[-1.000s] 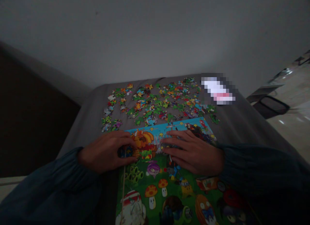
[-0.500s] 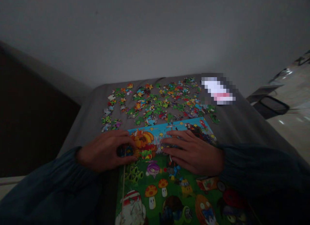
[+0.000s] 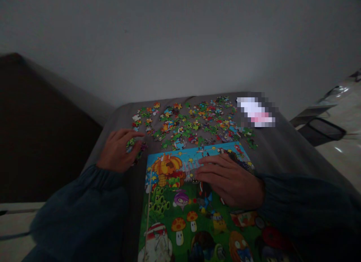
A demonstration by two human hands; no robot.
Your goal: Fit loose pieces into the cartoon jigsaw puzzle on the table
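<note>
A jigsaw puzzle (image 3: 180, 213) with cartoon plants and mushrooms lies in front of me, its upper edge bright blue. My right hand (image 3: 229, 179) rests flat over its upper right part, fingers stretched out and pointing left. Beyond the puzzle's left corner, my left hand (image 3: 120, 149) hovers at or touches a small cluster of loose puzzle pieces (image 3: 138, 153). Its thumb and index finger are apart, with pieces showing between them; the other fingers are partly hidden. Many more loose jigsaw pieces (image 3: 194, 119) are spread behind the puzzle.
Grey cloth (image 3: 113, 119) covers the surface under everything. At the far right corner lies a lit phone-like object (image 3: 255, 111), blurred out. A pale wall (image 3: 180, 47) rises behind. On the right, beyond the edge, stands something with a dark looped frame (image 3: 324, 132).
My left hand has left the puzzle's upper left corner and moved up and left to the loose pieces. My right hand stays on the puzzle. The view has shifted slightly.
</note>
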